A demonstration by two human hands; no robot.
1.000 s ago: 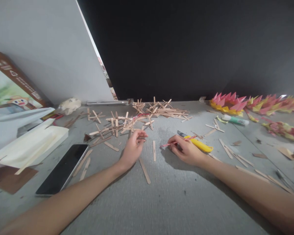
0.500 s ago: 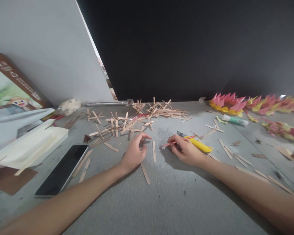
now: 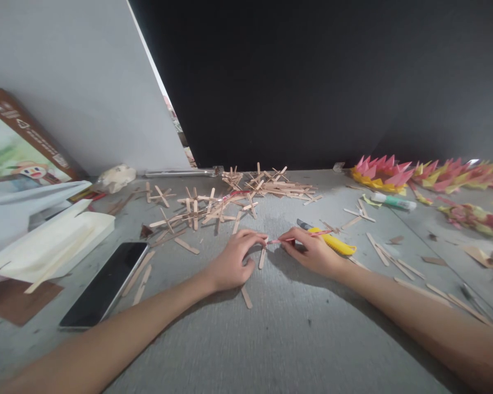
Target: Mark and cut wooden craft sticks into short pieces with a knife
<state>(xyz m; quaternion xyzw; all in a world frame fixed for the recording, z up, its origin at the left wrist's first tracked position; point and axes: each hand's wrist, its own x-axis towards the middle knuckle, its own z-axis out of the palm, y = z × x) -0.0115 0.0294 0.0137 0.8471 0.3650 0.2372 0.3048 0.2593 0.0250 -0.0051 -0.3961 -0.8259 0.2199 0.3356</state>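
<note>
My right hand (image 3: 310, 249) pinches a slim red-and-white, pen-like stick (image 3: 274, 241), whose tip points left. That tip meets a short wooden craft stick (image 3: 262, 259) lying upright in view between my hands. My left hand (image 3: 234, 261) bends over the craft stick, index fingertip at its upper part and the tool's tip. Its thumb hangs apart from the fingers, so the hand is open. Another craft stick (image 3: 246, 297) lies partly under my left wrist. A yellow utility knife (image 3: 334, 243) rests just behind my right hand.
Crossed craft sticks (image 3: 195, 213) and a loose pile of them (image 3: 285, 189) spread along the back. At left are a phone (image 3: 107, 284) and a white paper tray (image 3: 102, 223). To the right stand pink-and-yellow paper crafts (image 3: 382, 174) and a glue stick (image 3: 394, 201).
My left hand has moved right onto the craft stick, which now tilts slightly. The red-and-white stick's tip has risen a little to meet it; my right hand has barely shifted.
</note>
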